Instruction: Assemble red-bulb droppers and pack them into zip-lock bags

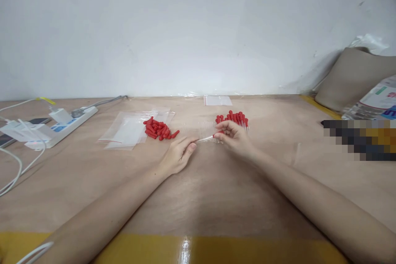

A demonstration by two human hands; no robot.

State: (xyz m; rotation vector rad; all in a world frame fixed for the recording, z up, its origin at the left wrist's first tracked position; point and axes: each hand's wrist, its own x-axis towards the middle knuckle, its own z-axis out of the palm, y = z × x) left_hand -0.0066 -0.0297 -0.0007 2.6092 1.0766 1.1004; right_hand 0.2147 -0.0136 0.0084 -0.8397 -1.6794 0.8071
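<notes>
Between my two hands, a thin clear dropper tube (204, 138) lies nearly level just above the table. My left hand (177, 156) pinches its left end between thumb and fingers. At the other end, the fingers of my right hand (236, 139) are closed on a red rubber bulb (217, 134), partly hidden by them; how far it sits over the tube I cannot tell. Loose clear tubes (204, 126) lie just behind. A heap of red rubber bulbs (157, 129) is beyond my left hand. Behind my right hand rest several droppers with red bulbs (237, 117).
Clear zip bags (122, 131) lie partly under the bulb heap. A small white packet (218, 100) is near the wall. At left are a power strip (66, 128) with chargers and white cables (20, 165). Wrapped bottles (374, 101) and a grey-brown object (343, 76) stand at right.
</notes>
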